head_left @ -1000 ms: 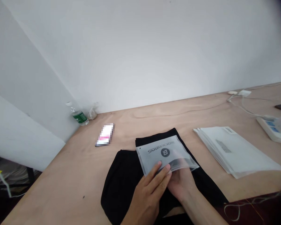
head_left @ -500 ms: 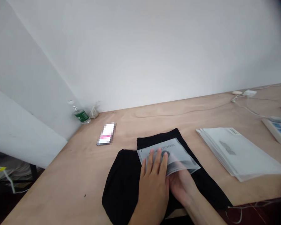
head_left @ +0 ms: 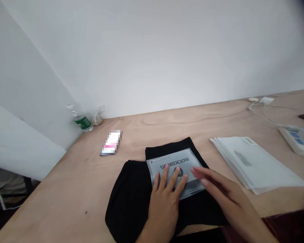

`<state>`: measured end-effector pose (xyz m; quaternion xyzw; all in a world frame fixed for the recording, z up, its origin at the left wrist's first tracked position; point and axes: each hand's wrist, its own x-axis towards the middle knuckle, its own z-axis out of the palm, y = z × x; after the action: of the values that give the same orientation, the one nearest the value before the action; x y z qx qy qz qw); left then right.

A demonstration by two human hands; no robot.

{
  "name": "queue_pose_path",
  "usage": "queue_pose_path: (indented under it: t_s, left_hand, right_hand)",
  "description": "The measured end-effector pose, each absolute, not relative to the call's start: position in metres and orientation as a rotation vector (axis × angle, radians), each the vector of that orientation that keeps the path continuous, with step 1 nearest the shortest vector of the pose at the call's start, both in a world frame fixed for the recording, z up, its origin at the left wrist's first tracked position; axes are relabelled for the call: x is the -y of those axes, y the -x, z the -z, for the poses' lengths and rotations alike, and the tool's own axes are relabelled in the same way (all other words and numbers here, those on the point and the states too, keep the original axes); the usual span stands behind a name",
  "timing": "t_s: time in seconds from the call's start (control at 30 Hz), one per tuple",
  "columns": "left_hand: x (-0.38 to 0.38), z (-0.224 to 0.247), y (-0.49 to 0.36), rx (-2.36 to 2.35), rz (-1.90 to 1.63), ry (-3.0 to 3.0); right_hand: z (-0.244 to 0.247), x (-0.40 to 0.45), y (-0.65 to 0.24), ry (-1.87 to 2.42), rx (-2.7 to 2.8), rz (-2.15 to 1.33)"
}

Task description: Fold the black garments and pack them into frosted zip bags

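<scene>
plywood desk (head_left: 73,182): one frosted rockbros bag (head_left: 173,162) on folded black clothing (head_left: 126,192), left hand (head_left: 164,199) pressing flat, open; right hand (head_left: 225,189) released, now lifted off.

L hand (head_left: 164,199) on ROCKBROS bag (head_left: 190,168), black garment (head_left: 129,192)

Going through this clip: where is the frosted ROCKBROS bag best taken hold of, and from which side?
Probably by its edge on the person's right, pinched from that side, where the right hand is nearest. The frosted ROCKBROS bag lies flat and thin on the folded black garment, so an edge offers the easiest pinch. The left hand presses on the bag's near part, leaving that edge uncovered.
</scene>
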<state>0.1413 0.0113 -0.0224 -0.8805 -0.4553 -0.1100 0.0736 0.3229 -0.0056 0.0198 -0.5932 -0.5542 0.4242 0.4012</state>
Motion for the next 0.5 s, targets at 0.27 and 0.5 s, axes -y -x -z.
queue_pose_path:
  t_s: [0.27, 0.5]
  left_hand:
    - [-0.010, 0.033, -0.137, 1.390, 0.437, 2.662]
    - [0.000, 0.039, -0.137, 1.526, 0.461, 2.490]
  right_hand:
    - [0.018, -0.050, -0.276, 1.536, 2.207, -0.496]
    - [0.032, -0.049, -0.291, 1.686, 2.124, -0.400]
